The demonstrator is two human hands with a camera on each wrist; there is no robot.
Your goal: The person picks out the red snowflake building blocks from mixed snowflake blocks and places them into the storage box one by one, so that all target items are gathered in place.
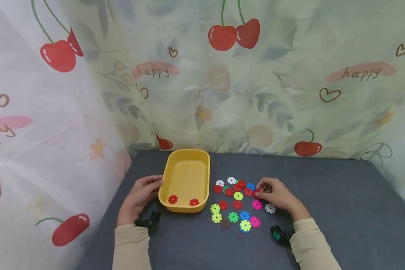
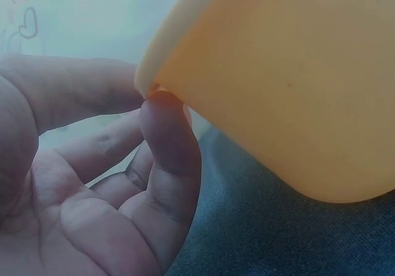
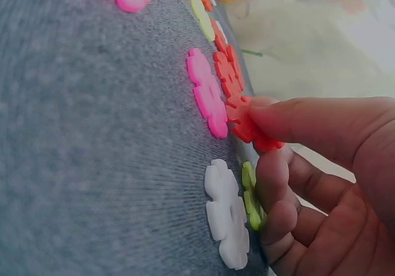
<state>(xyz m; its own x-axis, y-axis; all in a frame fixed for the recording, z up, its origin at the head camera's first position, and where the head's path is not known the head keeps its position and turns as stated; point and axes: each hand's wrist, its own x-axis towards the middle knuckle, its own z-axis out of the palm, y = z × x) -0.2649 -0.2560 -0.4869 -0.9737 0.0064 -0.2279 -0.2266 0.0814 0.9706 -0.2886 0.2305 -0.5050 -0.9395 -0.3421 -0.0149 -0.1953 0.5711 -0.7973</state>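
My left hand (image 1: 139,198) pinches the left rim of a yellow plastic tub (image 1: 189,176). In the left wrist view, thumb and fingers meet at the lip of the tub (image 2: 290,103). Two red snowflake discs lie inside it at the near end, one left (image 1: 172,199) and one right (image 1: 194,202). Between thumb and fingertips, my right hand (image 1: 277,193) holds a red snowflake disc (image 3: 244,120) at the right side of a loose spread of discs. Close to that hand lie a pink disc (image 3: 207,94) and a white disc (image 3: 227,214).
Several snowflake discs in red, yellow, green, blue, pink, white and brown lie on the dark table (image 1: 340,210) right of the tub, among them a green disc (image 1: 233,217). A few overlap. A printed curtain (image 1: 273,93) hangs along the back and left.
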